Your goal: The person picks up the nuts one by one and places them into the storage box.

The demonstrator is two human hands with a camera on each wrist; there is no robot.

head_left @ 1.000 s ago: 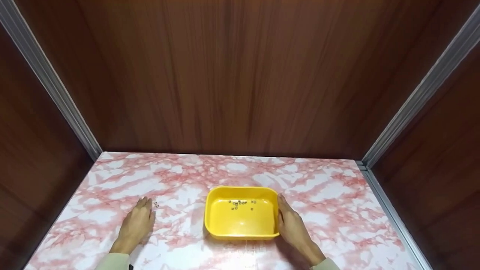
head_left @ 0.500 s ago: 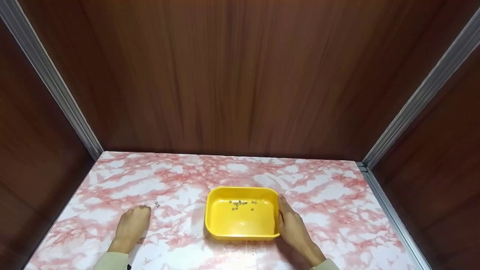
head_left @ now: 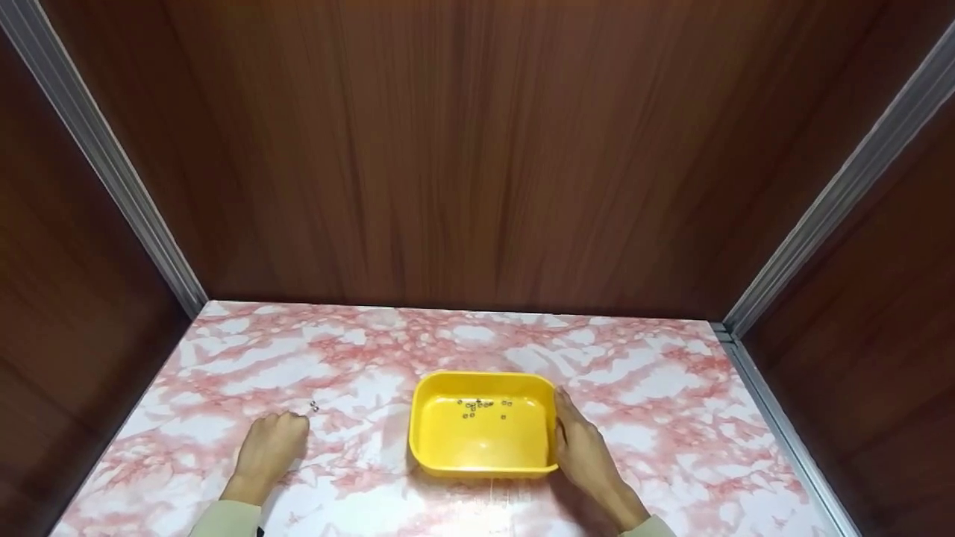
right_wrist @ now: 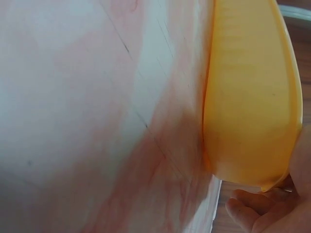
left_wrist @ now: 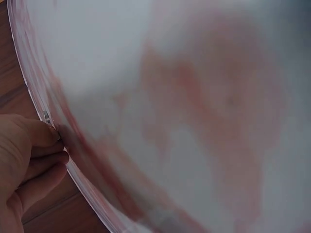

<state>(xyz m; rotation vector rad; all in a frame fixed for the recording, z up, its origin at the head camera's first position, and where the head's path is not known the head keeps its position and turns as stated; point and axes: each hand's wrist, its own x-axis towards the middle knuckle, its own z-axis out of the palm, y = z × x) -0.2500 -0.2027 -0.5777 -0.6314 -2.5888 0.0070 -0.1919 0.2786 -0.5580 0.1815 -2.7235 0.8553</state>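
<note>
A yellow plastic tub (head_left: 477, 447) sits on the table, with several small ring-like metal pieces (head_left: 472, 407) inside, mostly toward its far wall. My right hand (head_left: 589, 451) grips the tub's right side; the right wrist view shows curled fingers (right_wrist: 248, 208) at its rim. To the left, my left hand (head_left: 272, 447) is low at the tabletop, fingers curled. Just past its fingertips lie small loose metal pieces (head_left: 314, 406). In the left wrist view, thumb and fingers (left_wrist: 41, 160) come together beside a metal piece (left_wrist: 46, 115); whether anything tiny sits between them is hidden.
The table (head_left: 358, 485) has a pink-and-white marbled top. Dark wood panels (head_left: 448, 164) stand behind it and on both sides, with metal rails (head_left: 843, 171) at the corners. Table surface lies between the left hand and the tub.
My left hand's fingers were extended beside the loose pieces, then curled as the hand drew back; it has since shifted slightly right. The right hand and tub stay put.
</note>
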